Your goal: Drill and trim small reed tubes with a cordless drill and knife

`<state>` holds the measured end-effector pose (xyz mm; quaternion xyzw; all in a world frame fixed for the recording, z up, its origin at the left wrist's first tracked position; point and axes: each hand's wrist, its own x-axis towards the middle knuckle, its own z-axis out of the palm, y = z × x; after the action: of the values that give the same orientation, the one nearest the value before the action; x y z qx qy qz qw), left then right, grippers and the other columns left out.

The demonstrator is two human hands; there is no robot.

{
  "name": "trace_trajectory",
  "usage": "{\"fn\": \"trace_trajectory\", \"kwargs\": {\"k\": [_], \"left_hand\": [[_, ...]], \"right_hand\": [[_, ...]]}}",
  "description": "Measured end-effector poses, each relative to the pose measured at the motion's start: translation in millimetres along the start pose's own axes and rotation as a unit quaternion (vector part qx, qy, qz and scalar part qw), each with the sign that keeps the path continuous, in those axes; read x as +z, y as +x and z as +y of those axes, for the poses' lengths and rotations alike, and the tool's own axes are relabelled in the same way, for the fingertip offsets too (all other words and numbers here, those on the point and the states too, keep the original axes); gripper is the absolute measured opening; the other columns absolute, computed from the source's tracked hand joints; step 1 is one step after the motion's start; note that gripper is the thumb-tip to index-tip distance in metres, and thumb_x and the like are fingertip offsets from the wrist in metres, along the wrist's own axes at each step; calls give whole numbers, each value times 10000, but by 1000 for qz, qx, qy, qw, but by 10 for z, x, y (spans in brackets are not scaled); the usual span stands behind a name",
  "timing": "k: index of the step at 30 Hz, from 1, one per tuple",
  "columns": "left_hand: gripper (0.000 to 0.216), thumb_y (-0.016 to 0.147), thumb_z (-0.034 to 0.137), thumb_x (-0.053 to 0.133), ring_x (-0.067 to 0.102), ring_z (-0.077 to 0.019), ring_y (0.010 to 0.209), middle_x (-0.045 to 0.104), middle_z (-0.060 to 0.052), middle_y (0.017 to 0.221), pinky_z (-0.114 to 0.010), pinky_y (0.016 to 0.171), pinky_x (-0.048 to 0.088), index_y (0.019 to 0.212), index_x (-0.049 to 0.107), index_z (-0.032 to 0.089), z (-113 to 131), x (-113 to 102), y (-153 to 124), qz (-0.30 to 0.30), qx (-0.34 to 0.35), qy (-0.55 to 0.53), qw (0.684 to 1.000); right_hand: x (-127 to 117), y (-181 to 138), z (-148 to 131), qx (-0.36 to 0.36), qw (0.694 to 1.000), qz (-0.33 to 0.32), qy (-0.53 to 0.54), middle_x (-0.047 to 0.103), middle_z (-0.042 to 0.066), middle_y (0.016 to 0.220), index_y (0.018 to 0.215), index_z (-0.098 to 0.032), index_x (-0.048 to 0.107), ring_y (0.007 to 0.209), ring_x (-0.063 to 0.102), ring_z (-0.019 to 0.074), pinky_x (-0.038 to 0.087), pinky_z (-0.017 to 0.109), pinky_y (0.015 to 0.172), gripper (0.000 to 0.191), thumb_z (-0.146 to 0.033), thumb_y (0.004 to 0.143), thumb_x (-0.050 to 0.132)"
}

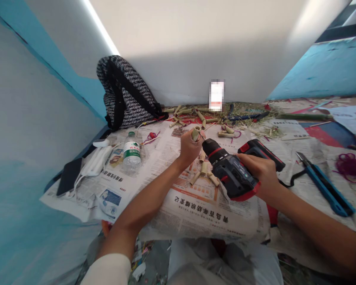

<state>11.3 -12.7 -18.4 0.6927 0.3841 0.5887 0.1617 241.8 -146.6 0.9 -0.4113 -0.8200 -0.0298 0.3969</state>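
My left hand (190, 147) is closed around a short bamboo tube (195, 133), its hollow end facing up. In my right hand (259, 170) is a black and red cordless drill (230, 170), gripped by its handle and pointing left. The drill's thin bit reaches to the bamboo tube near my left fingers; whether it has entered the wall I cannot tell. Below the drill's chuck, several cut bamboo pieces (205, 169) lie on the newspaper (195, 213).
A water bottle (132, 152), a white face mask (96, 160) and a dark phone (69, 177) lie left. Behind stands a patterned backpack (127, 93). A blue utility knife (326, 186) and purple yarn (351, 166) are right. Bamboo scraps (201, 118) and a lit phone (216, 95) sit at the back.
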Motion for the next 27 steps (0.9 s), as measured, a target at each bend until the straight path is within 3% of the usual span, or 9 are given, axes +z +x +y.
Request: {"fn": "trace_trajectory", "kwargs": {"k": [12, 27], "left_hand": [[489, 937, 348, 698, 323, -102, 559, 373, 64, 566, -294, 576, 297, 626, 342, 222, 22, -25, 15, -18, -2, 11, 1000], [456, 904, 303, 656, 288, -99, 545, 349, 67, 554, -294, 549, 255, 612, 314, 225, 83, -35, 27, -19, -9, 12, 1000]], "right_hand": [[-26, 30, -28, 13, 1000, 4, 20, 750, 25, 766, 1008, -222, 717, 625, 713, 174, 471, 273, 575, 146, -306, 958, 609], [-19, 19, -10, -1, 1000, 10, 5, 776, 38, 814, 1058, -227, 727, 667, 740, 191, 509, 276, 603, 167, -287, 946, 618]]}}
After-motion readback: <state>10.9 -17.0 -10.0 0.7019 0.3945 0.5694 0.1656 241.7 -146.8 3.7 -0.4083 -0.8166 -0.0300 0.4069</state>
